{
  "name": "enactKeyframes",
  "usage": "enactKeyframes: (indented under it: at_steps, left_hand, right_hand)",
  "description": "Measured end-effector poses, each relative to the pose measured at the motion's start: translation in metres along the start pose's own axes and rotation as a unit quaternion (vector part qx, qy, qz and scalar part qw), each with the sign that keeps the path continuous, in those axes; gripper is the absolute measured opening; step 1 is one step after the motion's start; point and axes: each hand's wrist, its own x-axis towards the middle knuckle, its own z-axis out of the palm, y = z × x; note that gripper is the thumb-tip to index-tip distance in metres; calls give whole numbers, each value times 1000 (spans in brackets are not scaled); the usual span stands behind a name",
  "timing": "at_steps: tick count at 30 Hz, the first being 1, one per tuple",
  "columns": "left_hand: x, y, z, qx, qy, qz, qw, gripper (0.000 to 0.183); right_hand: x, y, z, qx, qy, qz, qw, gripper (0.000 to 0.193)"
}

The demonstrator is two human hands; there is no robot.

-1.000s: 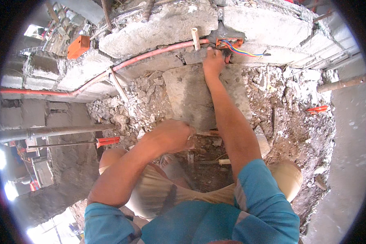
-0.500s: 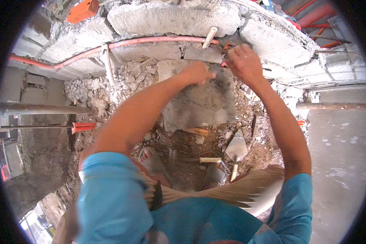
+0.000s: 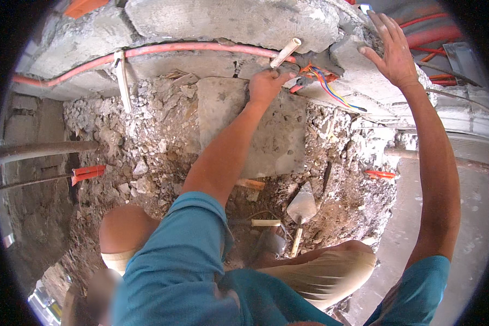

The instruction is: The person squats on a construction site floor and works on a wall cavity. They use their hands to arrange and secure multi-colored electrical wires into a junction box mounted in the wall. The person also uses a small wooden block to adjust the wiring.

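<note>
My left hand is closed at the face of the concrete block wall, just below a pale wooden peg. Its fingers are curled, and what they grip is hidden. Beside it, a bundle of coloured wires comes out of a broken hollow in the wall and hangs to the right. A pink-orange conduit runs along the wall to that hollow. Up at the right, my right hand is open, fingers stretched over the wall's top edge, with nothing visible in it.
A flat grey slab lies on rubble below the wall. A trowel and a pale-handled tool lie near my feet. Another peg holds the conduit at left. Orange tube ends and a bar jut from the left side.
My right hand has left the wires and moved up and right to the wall's top, opening. My left hand has moved up to the wall beside the hollow. The wires now hang in plain sight.
</note>
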Motion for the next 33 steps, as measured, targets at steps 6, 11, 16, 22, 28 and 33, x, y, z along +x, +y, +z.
enactKeyframes:
  at_steps: [6,11,16,22,28,33]
  left_hand:
    - [9,-12,8,128,35,73,988,74]
    - [4,7,15,-4,36,-17,999,70]
    - [8,1,19,-14,48,-21,999,68]
    - [10,-6,32,48,97,-13,994,71]
    - [11,-15,38,98,108,30,989,73]
    - [18,-17,26,341,32,81,936,11]
  right_hand:
    - [-9,-20,58,122,41,61,990,93]
    - [-12,-18,58,100,145,26,984,78]
    - [-22,-16,66,50,99,60,992,107]
    - [-25,-10,74,73,147,95,982,102]
    - [-25,-13,84,117,210,96,966,101]
    - [-19,-24,68,66,161,114,978,97]
